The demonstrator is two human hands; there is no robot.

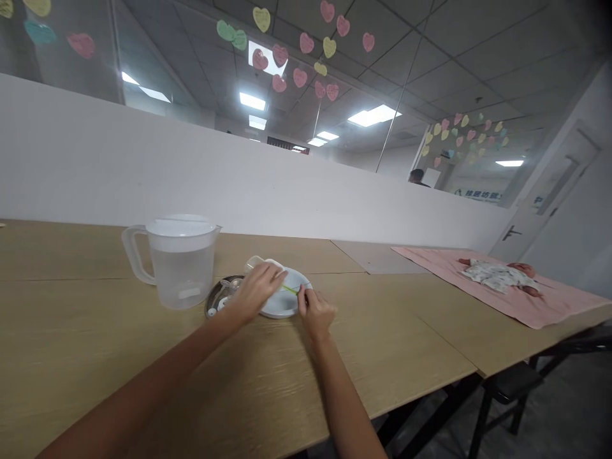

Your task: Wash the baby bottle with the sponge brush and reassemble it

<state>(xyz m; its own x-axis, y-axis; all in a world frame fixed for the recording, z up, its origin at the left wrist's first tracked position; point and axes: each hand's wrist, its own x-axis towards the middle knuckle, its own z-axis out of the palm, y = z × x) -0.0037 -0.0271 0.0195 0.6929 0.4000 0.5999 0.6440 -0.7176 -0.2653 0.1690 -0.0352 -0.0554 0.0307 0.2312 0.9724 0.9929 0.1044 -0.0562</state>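
Over a white bowl (pixel 282 308), my two hands work close together. My left hand (pixel 258 292) is closed around a clear plastic container, possibly a bottle, whose rounded end (pixel 254 262) shows behind the knuckles. My right hand (pixel 317 311) pinches one end of a thin bright green stick (pixel 290 290). The stick's other end runs towards my left hand, where the fingers hide it. Just left of the bowl, partly under my left wrist, a round metal tray (pixel 210 305) holds small clear and white plastic parts (pixel 222 305).
A translucent lidded pitcher (pixel 184 264) with a handle stands left of the tray. To the far right, a doll (pixel 500 274) in a patterned garment lies on a pink cloth (pixel 540 309). A low white wall (pixel 268 191) topped with glass backs the table (pixel 392 357). A black stool (pixel 511 382) stands below.
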